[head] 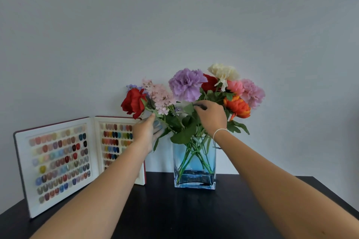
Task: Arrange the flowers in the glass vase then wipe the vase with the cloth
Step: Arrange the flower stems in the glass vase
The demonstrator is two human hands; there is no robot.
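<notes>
Pale grey wall (174,15) fills the far side of the scene, and a dark table (165,209) runs along the near edge. No brand, label or readable writing shows on anything.

At the left, an open swatch book (58,163) stands upright on the table against the wall, its two white pages lined with rows of small coloured nail samples.

Next comes the left hand (146,132), reaching up beside the book; its thumb and fingers pinch the green stem of a red rose (134,103), which leans out to the left, with a cluster of small pink blossoms (161,97) just right of the rose.

At the centre stands the glass vase (194,163), rectangular, clear and tinted blue, darker at its base, resting on the table near the wall. Green stems cross inside it. Above its rim sit a lilac bloom (185,84), a cream one (223,72) and an orange one (237,107).

The right hand (210,116), a thin white band on its wrist, hovers over the vase mouth, fingers curled around the stems among the leaves.
</notes>
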